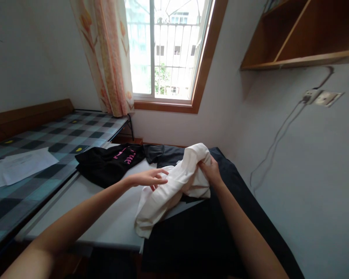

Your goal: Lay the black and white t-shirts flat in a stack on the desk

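A crumpled white garment (174, 184) is partly lifted above the table, its lower end hanging toward the front edge. My right hand (211, 169) is closed on its upper right part, fingers partly hidden by the cloth. At the garment's left side, my left hand (149, 178) has its fingers stretched out and apart, close to the fabric or touching it. Black cloth (192, 240) lies beneath and to the right of the white garment. Farther left rests a black garment with pink lettering (110, 162), and a dark grey garment (170, 154) lies behind.
To the left stands a bed with a checked cover (87, 130) and paper sheets (29, 164) on it. The white tabletop (104, 213) shows between the clothes. A window (168, 50), a curtain (110, 58), a wall shelf (302, 62) and a plugged-in cord (275, 139) surround the area.
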{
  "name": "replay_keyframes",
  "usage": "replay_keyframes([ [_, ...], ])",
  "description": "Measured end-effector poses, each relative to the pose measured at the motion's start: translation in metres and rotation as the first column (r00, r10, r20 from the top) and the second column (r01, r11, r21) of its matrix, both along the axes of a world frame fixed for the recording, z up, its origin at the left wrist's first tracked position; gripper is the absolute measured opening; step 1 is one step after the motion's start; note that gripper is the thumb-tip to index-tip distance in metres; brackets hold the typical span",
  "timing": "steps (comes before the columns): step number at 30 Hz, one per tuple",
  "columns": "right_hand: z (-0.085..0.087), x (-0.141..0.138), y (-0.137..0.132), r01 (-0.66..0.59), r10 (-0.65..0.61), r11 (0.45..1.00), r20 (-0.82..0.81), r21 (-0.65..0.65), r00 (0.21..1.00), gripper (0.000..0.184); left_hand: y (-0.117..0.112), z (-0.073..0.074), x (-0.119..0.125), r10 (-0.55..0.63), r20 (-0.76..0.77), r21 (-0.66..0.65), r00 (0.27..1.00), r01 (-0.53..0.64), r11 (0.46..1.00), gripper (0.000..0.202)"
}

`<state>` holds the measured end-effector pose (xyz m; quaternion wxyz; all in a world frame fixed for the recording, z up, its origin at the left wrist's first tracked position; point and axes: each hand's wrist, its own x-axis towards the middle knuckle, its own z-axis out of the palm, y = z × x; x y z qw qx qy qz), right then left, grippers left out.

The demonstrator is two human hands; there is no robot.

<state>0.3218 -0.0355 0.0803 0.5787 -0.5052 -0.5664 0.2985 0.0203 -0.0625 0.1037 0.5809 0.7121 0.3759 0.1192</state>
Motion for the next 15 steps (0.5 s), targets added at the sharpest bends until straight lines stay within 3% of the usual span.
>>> replay_keyframes([
  [4,0.027,-0.01,-0.005,0.102,-0.09,0.994,-0.209,0.047,0.974,0.052,-0.025,-0.009,-0.005,-0.061,0.01,0.046,0.998,0.06,0.997,0.092],
  [8,0.069,-0.019,-0.018,0.249,-0.186,0.957,-0.345,0.15,0.92,0.047,-0.057,-0.014,0.008,-0.024,-0.077,0.232,0.997,0.041,0.972,0.074],
  [11,0.105,-0.018,-0.024,0.36,-0.266,0.922,-0.445,0.141,0.855,0.036,-0.074,-0.002,0.021,0.003,-0.008,0.329,1.0,0.0,0.944,0.061],
  [13,0.128,-0.016,-0.025,0.447,-0.302,0.868,-0.487,0.215,0.82,0.033,-0.08,0.01,0.034,-0.017,0.098,0.333,0.995,-0.017,0.943,0.06],
  [15,0.147,-0.017,-0.024,0.552,-0.337,0.763,-0.521,0.337,0.784,0.038,-0.082,0.021,0.051,-0.068,0.21,0.294,0.975,0.003,0.956,0.07],
])
